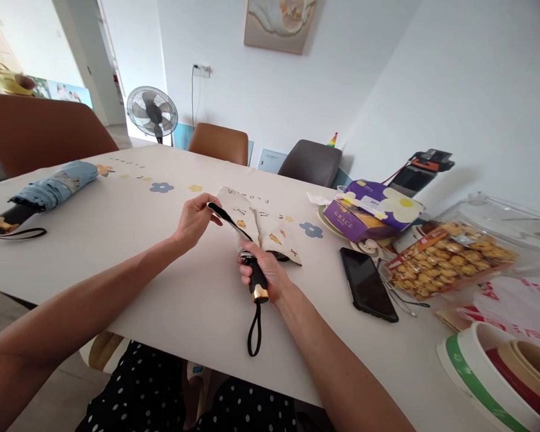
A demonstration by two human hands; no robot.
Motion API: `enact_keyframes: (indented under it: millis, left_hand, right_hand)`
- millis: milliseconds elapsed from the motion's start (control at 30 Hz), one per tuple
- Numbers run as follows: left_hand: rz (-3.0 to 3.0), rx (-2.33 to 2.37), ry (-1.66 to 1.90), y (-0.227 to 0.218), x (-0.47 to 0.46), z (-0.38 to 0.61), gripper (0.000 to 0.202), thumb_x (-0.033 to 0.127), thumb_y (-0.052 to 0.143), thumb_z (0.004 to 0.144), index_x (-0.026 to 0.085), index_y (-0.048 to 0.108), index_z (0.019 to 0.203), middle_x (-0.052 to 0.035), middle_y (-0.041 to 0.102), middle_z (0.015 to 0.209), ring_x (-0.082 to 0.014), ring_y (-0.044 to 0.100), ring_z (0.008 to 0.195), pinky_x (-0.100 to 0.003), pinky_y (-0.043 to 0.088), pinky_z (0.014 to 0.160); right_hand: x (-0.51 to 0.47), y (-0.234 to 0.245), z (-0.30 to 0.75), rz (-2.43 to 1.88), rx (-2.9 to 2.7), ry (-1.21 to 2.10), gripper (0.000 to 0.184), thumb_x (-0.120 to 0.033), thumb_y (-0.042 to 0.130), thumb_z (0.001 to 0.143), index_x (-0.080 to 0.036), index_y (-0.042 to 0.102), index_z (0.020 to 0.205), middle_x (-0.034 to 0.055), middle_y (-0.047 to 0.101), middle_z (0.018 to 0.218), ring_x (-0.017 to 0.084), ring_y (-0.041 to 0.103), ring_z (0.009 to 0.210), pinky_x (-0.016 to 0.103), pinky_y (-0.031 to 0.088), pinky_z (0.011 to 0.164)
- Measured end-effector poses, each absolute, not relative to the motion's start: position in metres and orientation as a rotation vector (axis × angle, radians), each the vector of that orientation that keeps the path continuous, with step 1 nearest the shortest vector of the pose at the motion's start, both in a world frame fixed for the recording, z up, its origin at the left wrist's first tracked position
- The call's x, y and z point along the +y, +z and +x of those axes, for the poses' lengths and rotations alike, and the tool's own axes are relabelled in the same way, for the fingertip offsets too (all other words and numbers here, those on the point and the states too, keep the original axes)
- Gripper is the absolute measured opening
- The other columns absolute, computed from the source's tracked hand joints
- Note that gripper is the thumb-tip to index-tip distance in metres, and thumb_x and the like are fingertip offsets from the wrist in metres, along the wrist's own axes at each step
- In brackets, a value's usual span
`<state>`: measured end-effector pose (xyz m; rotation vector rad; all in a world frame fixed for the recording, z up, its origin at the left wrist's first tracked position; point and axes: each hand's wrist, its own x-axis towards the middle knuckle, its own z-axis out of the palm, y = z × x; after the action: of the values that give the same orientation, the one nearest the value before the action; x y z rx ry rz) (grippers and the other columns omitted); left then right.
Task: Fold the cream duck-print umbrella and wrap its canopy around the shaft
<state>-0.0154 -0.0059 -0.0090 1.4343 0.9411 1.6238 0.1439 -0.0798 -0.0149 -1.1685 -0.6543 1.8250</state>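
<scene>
Left fingers (201,204) pinch a flap (240,223) of the cream umbrella (276,231); right fingers (246,271) wrap its handle (258,277), over the tabletop (184,306). It looks like flap-smoothing; the next tug likely needs a steady handle.

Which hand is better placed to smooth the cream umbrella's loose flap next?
Probably the left hand: it holds the flap by its edge. The right hand is wrapped around the handle, likely better for steadying the umbrella.
</scene>
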Motion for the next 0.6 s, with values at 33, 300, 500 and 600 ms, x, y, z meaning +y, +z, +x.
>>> enact_keyframes:
  millis: [33, 300, 500, 600]
  left_hand:
    - [1.469, 0.93, 1.644, -0.01, -0.006, -0.016, 0.016, 0.009, 0.041, 0.058, 0.015, 0.056, 0.061, 0.0001, 0.054, 0.069, -0.0093, 0.053, 0.058, -0.024, 0.052, 0.048]
    - [1.674, 0.896, 1.724, -0.011, -0.014, -0.018, 0.023, 0.007, 0.035, 0.058, 0.017, 0.056, 0.057, 0.001, 0.052, 0.066, -0.0079, 0.053, 0.058, -0.021, 0.049, 0.052]
    - [1.935, 0.93, 1.676, -0.015, -0.012, -0.02, 0.025, 0.008, 0.032, 0.055, 0.018, 0.055, 0.055, -0.0007, 0.055, 0.067, -0.0095, 0.054, 0.061, -0.022, 0.047, 0.056]
    - [1.996, 0.961, 1.454, -0.027, 0.001, -0.025, 0.026, 0.01, 0.033, 0.055, 0.018, 0.058, 0.057, -0.0014, 0.057, 0.068, -0.0103, 0.054, 0.06, -0.023, 0.046, 0.056]
  right_hand:
    - [-0.079, -0.015, 0.145, -1.156, -0.652, 1.833, 0.028, -0.037, 0.069, 0.07, -0.016, 0.051, 0.073, -0.003, 0.049, 0.059, 0.005, 0.039, 0.038, 0.019, 0.036, 0.031]
    - [-0.073, -0.017, 0.156, -1.092, -0.644, 1.847, 0.052, -0.069, 0.042, 0.077, -0.017, 0.048, 0.073, -0.0021, 0.047, 0.055, 0.007, 0.037, 0.034, 0.021, 0.035, 0.028]
    - [-0.073, -0.015, 0.159, -1.327, -0.709, 1.617, 0.041, -0.055, 0.06, 0.074, -0.017, 0.048, 0.067, -0.0009, 0.05, 0.054, 0.007, 0.039, 0.034, 0.023, 0.038, 0.028]
    - [-0.074, -0.011, 0.16, -1.386, -0.759, 1.566, 0.034, -0.045, 0.064, 0.073, -0.017, 0.048, 0.064, -0.0019, 0.048, 0.049, 0.008, 0.04, 0.033, 0.023, 0.037, 0.028]
